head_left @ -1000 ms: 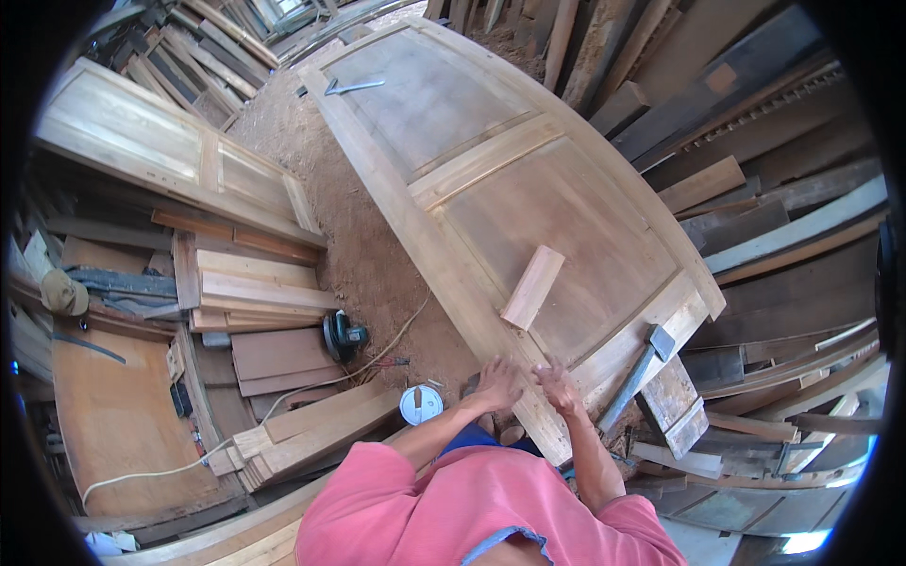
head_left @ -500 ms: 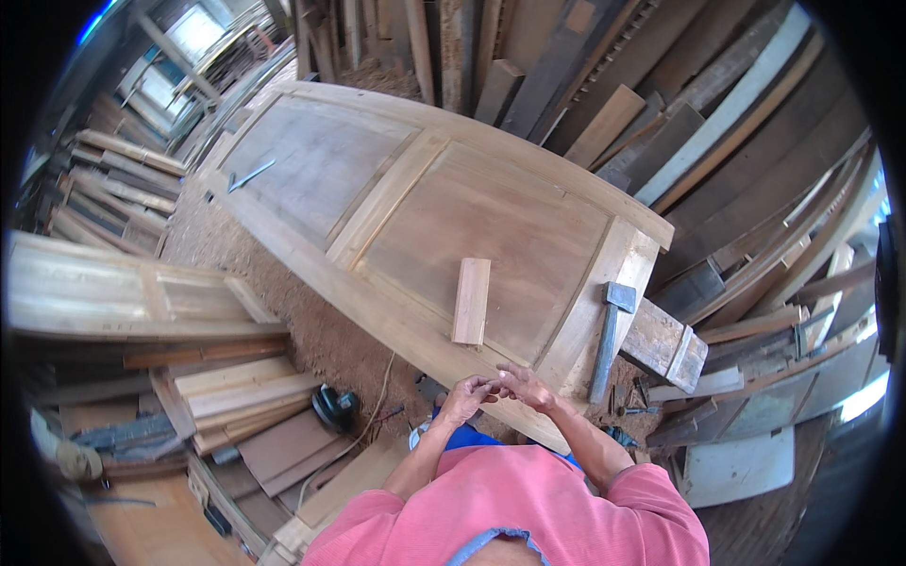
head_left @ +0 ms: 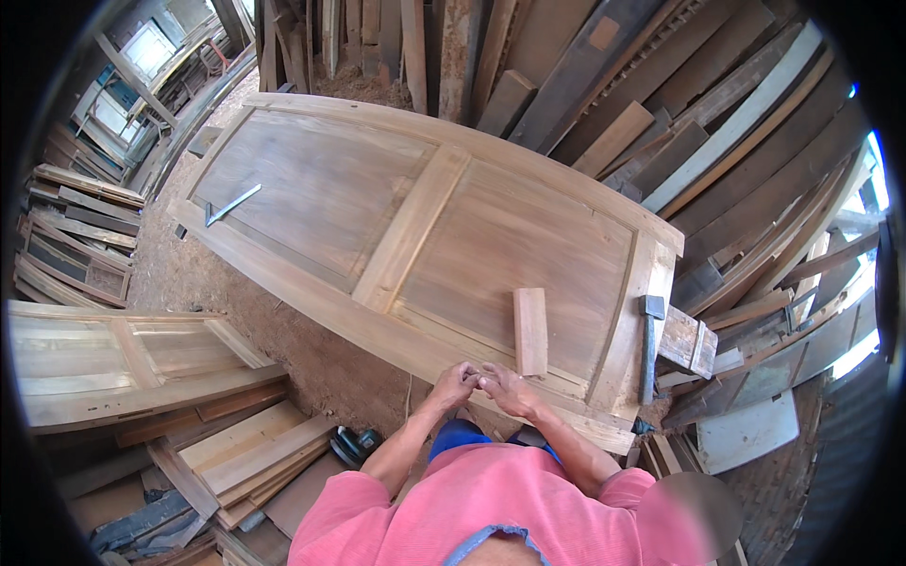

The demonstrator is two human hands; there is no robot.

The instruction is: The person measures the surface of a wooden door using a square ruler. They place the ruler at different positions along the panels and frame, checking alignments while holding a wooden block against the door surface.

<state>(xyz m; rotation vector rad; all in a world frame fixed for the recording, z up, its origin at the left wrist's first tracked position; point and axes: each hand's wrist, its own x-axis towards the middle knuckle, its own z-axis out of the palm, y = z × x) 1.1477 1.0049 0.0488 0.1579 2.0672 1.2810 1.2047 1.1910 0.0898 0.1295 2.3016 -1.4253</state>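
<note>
A wooden panelled door (head_left: 415,226) lies flat before me. Over its near edge, my left hand (head_left: 457,385) and my right hand (head_left: 506,391) meet with fingers bent and pressed together. Whatever they pinch, if anything, is too small to make out. Just beyond my right hand a short reddish wood block (head_left: 530,332) rests on the door's near panel. A hammer (head_left: 650,347) with a dark square head lies along the door's right end. Toward the far left, a try square (head_left: 232,205) sits across the edge of the other panel.
Boards (head_left: 604,141) lean in a thick row behind the door. Another panelled door (head_left: 142,363) lies at left over stacked timber. A dark green power tool (head_left: 355,445) stands near my left elbow. A worn plank (head_left: 689,341) juts out past the door's right end.
The whole view has shifted as my head turned. Both hands have moved left along the door's near edge, relative to the wood block. Block, hammer and try square stay in place on the door.
</note>
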